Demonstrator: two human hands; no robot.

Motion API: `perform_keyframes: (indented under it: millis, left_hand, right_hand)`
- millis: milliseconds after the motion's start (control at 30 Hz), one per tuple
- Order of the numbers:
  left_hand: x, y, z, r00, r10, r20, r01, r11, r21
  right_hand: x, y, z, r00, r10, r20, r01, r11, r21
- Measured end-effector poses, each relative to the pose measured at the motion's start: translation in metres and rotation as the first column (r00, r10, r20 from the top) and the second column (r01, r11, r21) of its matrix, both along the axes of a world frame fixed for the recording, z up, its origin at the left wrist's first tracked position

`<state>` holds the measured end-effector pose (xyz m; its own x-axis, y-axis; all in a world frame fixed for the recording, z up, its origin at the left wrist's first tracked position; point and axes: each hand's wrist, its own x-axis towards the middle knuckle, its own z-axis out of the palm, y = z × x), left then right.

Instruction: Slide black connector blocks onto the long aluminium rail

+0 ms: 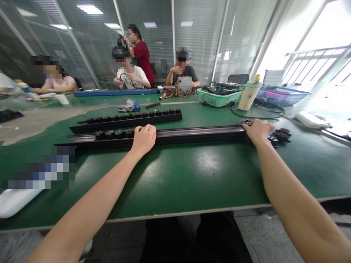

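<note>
Near the green workbench's front edge [192,211], left hand [144,140] and right hand [257,131] well apart, clamped on a long black rail [200,135].

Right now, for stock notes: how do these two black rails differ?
The left hand and right hand rest on the near black rail; the far black rail is untouched. The near rail's connectors sit only at its left; the far rail's run most of its length. Both lie on the green table.
</note>
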<state>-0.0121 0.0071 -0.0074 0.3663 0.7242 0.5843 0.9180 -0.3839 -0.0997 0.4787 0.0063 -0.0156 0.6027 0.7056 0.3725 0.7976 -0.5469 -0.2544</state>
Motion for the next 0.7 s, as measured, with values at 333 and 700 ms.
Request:
perform_keyframes:
  millis: [333, 700]
  left_hand:
    - [0.000, 0.000, 0.000, 1.000, -0.014, 0.025, 0.014, 1.000, 0.000]
    - [0.000, 0.000, 0.000, 1.000, -0.010, 0.023, 0.010, 1.000, -0.008]
  right_hand:
    - [0.004, -0.004, 0.003, 0.999, -0.024, -0.021, 0.023, 0.999, -0.044]
    - [0.007, -0.006, 0.014, 0.997, 0.016, -0.077, -0.032, 0.977, -0.210]
